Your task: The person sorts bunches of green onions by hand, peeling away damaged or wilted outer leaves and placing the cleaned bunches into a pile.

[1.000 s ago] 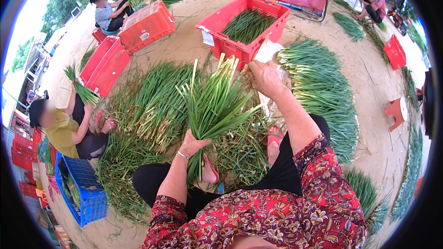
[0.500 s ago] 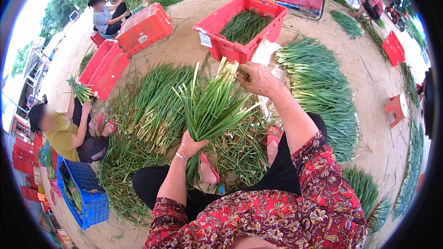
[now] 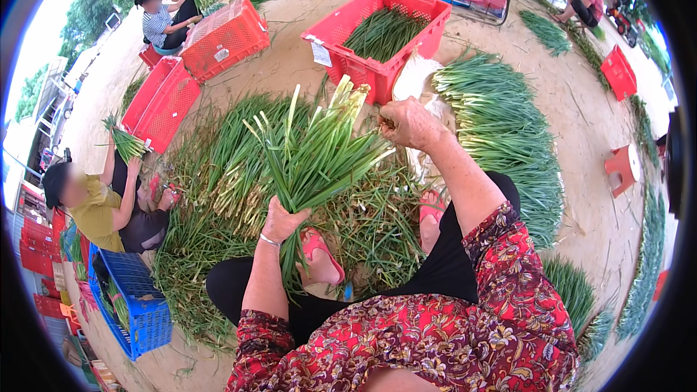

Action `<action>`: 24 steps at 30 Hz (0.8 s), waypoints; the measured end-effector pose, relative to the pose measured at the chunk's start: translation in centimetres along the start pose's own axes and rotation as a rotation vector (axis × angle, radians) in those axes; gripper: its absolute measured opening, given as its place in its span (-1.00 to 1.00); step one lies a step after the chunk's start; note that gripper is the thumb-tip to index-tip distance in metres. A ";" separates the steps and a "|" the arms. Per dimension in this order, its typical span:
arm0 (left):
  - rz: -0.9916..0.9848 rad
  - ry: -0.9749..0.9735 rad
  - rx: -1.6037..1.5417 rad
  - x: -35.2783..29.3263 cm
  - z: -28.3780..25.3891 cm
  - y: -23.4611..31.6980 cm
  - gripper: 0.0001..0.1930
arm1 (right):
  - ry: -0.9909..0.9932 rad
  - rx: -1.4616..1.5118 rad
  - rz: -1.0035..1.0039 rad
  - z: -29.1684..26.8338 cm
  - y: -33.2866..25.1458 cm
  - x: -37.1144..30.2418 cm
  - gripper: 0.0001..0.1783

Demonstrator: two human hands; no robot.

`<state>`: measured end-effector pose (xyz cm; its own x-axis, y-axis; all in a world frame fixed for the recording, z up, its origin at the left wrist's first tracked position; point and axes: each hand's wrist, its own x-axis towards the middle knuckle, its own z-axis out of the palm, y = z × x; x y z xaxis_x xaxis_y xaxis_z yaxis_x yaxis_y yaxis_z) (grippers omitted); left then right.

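My left hand (image 3: 282, 220) is wrapped round a bunch of green chives (image 3: 308, 156), its pale stem ends pointing up and away, its leaf tips hanging below my fist. To the right of those pale ends, my right hand (image 3: 411, 125) is closed in a pinch, with brownish scraps (image 3: 387, 123) showing at its fingertips. A small gap lies between this hand and the bunch. Loose untrimmed chives (image 3: 243, 152) lie in a heap to the left of the bunch. On the right, chives in a neat layered pile (image 3: 501, 145) lie with their pale ends toward me.
Beyond my hands stands a red crate (image 3: 377, 76) holding chives. Other red crates (image 3: 161, 105) and a blue crate (image 3: 138, 301) stand left, near a seated person (image 3: 98, 203) holding greens. Leaf litter (image 3: 377, 247) surrounds my feet. A red stool (image 3: 623, 170) is at the right.
My left hand has shifted left, tilting the bunch away from my right hand. My right hand, earlier at the pale stem ends, is now apart from them, still pinched.
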<state>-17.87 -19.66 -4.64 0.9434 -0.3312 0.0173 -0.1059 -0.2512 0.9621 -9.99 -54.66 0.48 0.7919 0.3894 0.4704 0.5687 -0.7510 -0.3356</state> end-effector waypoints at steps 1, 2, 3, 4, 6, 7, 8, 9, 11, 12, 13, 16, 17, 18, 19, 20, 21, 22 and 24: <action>0.013 0.003 0.007 0.0 -0.2 0.0 -0.71 | 0.025 -0.037 -0.007 0.1 -0.2 0.0 -0.95; 0.025 0.006 0.014 -0.1 -0.2 -0.1 -0.70 | 0.050 -0.074 -0.014 0.2 -0.4 -0.1 -0.95; 0.038 0.010 0.016 0.0 -0.2 -0.1 -0.69 | 0.041 -0.129 0.023 0.3 -0.5 -0.2 -0.93; 0.051 0.014 0.017 0.0 -0.1 -0.1 -0.69 | 0.032 -0.185 0.060 0.6 -0.7 -0.3 -0.90; 0.076 0.023 0.022 0.0 0.1 0.0 -0.67 | 0.040 -0.275 0.096 1.1 -1.1 -0.3 -0.86; 0.076 0.026 0.012 0.0 0.1 -0.1 -0.67 | 0.058 -0.310 0.095 1.5 -1.3 -0.2 -0.85; 0.077 0.028 0.003 0.0 0.2 -0.3 -0.67 | 0.076 -0.345 0.094 1.7 -1.3 -0.2 -0.84; 0.076 0.029 -0.006 -0.1 0.1 -0.3 -0.67 | 0.076 -0.349 0.098 1.8 -1.4 -0.2 -0.83; 0.064 0.032 -0.036 -0.2 0.2 -0.3 -0.66 | 0.077 -0.358 0.107 2.1 -1.4 -0.3 -0.80; 0.059 0.035 -0.050 -0.2 0.2 -0.2 -0.66 | 0.076 -0.350 0.105 2.2 -1.3 -0.3 -0.80; 0.068 0.041 -0.003 -0.2 0.1 -0.2 -0.66 | 0.076 -0.341 0.103 2.3 -1.2 -0.4 -0.80; 0.093 0.058 0.103 -0.3 -0.4 -0.2 -0.66 | 0.078 -0.353 0.092 2.3 -0.8 -0.5 -0.79; 0.100 0.058 0.112 -0.3 -0.6 -0.3 -0.67 | 0.080 -0.363 0.088 2.2 -0.6 -0.4 -0.79; 0.107 0.061 0.119 -0.3 -0.7 -0.5 -0.67 | 0.091 -0.338 0.090 1.9 -0.6 -0.3 -0.80; 0.090 0.070 0.078 -0.3 -0.8 -0.6 -0.67 | 0.102 -0.314 0.092 1.4 -0.5 -0.2 -0.80; 0.074 0.080 0.037 -0.4 -0.8 -0.7 -0.67 | 0.113 -0.290 0.094 1.0 -0.4 -0.1 -0.80; 0.059 0.087 -0.006 -0.4 -0.8 -0.7 -0.68 | 0.156 -0.263 0.081 0.6 -0.1 -0.1 -0.81; 0.046 0.088 -0.012 -0.4 -0.8 -0.8 -0.67 | 0.169 -0.270 0.092 0.4 0.2 -0.2 -0.81; 0.020 0.090 -0.023 -0.4 -1.1 -0.7 -0.66 | 0.196 -0.284 0.116 -0.3 0.5 -0.3 -0.81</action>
<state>-17.82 -18.35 -5.06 0.9657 -0.2525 0.0602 -0.1189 -0.2245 0.9672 -10.02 -55.31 0.44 0.7742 0.2040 0.5991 0.3712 -0.9131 -0.1687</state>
